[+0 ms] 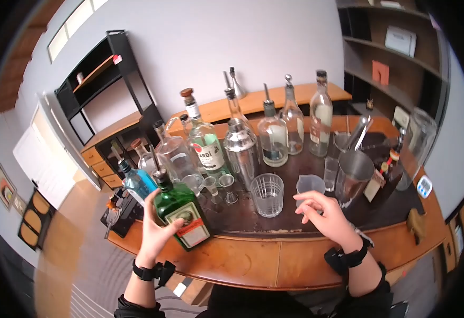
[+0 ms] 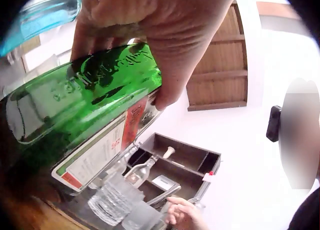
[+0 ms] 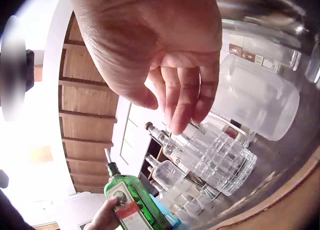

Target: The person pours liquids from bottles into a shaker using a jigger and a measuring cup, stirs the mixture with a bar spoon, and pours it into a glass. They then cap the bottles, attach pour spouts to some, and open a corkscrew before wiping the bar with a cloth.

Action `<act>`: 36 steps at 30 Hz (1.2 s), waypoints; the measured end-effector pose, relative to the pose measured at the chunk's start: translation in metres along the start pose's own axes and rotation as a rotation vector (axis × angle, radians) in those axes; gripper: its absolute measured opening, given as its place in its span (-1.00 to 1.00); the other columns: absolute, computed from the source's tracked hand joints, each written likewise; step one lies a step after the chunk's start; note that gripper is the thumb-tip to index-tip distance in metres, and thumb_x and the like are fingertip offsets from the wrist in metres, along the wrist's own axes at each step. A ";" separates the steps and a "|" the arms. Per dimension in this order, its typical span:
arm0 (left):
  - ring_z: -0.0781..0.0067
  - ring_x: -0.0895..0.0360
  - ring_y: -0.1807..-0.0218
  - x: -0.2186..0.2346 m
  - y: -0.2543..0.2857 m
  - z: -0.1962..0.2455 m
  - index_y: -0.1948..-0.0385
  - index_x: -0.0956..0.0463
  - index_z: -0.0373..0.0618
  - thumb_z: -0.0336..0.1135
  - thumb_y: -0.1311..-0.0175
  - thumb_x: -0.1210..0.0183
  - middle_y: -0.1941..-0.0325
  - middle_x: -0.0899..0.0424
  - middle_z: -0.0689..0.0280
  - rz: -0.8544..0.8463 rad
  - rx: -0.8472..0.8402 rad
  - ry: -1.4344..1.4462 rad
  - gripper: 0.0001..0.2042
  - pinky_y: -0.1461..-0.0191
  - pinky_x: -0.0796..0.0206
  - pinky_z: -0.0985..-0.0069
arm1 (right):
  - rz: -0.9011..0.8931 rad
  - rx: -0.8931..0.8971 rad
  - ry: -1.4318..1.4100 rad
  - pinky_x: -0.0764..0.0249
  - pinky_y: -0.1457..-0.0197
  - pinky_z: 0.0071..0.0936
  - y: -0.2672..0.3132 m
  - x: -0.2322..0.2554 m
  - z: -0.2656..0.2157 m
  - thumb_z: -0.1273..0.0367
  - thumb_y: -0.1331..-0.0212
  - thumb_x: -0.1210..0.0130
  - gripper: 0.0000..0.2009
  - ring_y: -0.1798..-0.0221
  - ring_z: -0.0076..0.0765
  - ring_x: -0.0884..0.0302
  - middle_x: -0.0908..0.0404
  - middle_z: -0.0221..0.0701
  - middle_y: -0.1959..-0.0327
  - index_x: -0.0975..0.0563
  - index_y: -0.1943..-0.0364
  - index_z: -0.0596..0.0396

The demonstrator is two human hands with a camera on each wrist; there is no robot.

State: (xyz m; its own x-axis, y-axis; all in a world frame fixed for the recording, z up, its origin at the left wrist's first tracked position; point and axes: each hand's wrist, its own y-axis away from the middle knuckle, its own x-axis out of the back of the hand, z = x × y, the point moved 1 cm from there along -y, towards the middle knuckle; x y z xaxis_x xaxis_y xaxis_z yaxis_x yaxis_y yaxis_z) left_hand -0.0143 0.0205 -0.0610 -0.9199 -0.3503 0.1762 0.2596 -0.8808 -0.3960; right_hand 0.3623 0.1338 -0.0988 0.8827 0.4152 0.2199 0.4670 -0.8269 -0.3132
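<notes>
My left hand [image 1: 159, 232] grips a green glass liquor bottle [image 1: 175, 199], thumb over the label and fingers behind. A metal pour spout tops the bottle, which leans slightly at the table's front left. In the left wrist view, the bottle [image 2: 100, 97] fills much of the frame. My right hand [image 1: 324, 214] holds nothing, its fingers loosely bent in front of a translucent plastic cup [image 1: 310, 184]. Between the hands stands a cut mixing glass [image 1: 267, 196], which looks empty. In the right wrist view, the right fingers hang over that mixing glass [image 3: 220, 160].
A steel shaker [image 1: 241, 151], a jigger [image 1: 228, 189] and several bottles, one labelled Bacardi [image 1: 208, 151], stand behind the mixing glass. Close beside the green bottle is a blue bottle [image 1: 136, 180]. A metal shaker tin [image 1: 355, 177] stands at right. The table's wooden edge [image 1: 253, 262] runs along the front.
</notes>
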 end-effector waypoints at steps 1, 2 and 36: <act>0.33 -0.45 -0.21 -0.006 0.006 -0.001 -0.34 -0.06 -0.14 -0.48 0.03 -0.41 -0.19 -0.43 0.16 -0.006 0.004 0.041 -0.15 -0.31 -0.30 0.38 | 0.019 -0.011 -0.037 -0.50 0.27 -0.59 -0.001 -0.003 -0.003 0.48 -0.34 -0.01 -0.76 0.40 -0.59 -0.54 -0.66 -0.36 0.30 -0.52 -0.06 0.15; 0.34 -0.44 -0.22 -0.012 0.012 -0.003 -0.33 -0.06 -0.14 -0.48 0.04 -0.42 -0.19 -0.43 0.17 -0.013 0.008 0.082 -0.15 -0.32 -0.29 0.37 | 0.022 -0.009 -0.023 -0.51 0.25 -0.59 -0.001 -0.009 -0.011 0.48 -0.34 -0.02 -0.74 0.37 -0.58 -0.56 -0.66 -0.36 0.30 -0.51 -0.07 0.16; -0.01 -0.50 -0.20 -0.035 0.051 -0.015 -0.28 -0.17 -0.17 -0.11 0.04 -0.47 -0.18 -0.47 0.00 -0.176 -0.152 0.002 -0.16 -0.24 -0.35 0.28 | -0.609 0.378 0.220 -0.40 -0.10 -0.40 -0.107 -0.161 -0.135 0.39 -0.36 0.23 -0.64 0.04 -0.28 -0.49 -0.57 -0.26 0.11 -0.61 0.01 0.20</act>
State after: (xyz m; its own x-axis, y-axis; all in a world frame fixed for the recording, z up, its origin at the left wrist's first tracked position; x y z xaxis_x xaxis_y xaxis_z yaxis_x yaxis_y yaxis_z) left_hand 0.0268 -0.0076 -0.1007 -0.9477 -0.1948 0.2529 0.0480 -0.8702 -0.4904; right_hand 0.1635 0.1040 0.0242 0.4498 0.6400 0.6229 0.8908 -0.2717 -0.3641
